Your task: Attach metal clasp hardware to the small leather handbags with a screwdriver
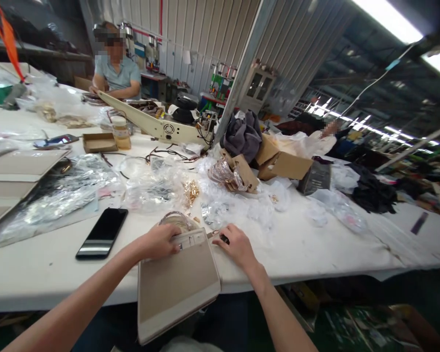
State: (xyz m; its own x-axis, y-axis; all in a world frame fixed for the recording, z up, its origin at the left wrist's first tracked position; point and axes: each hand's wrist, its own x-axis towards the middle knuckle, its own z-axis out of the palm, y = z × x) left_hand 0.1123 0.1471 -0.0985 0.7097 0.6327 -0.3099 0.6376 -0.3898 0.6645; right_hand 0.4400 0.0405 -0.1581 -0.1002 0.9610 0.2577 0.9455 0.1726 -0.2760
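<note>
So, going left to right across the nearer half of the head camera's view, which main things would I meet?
Beige panels, black phone, flat beige piece, right hand, clear plastic bag, dark strip.

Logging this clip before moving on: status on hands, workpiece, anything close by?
Left hand grips beige panel near its top. Right hand by its upper right corner, grip unclear. Black phone to the left, gold pieces beyond.

The flat panel [179,283] is beige, the phone [104,227] black, the table covering [297,247] white
</note>
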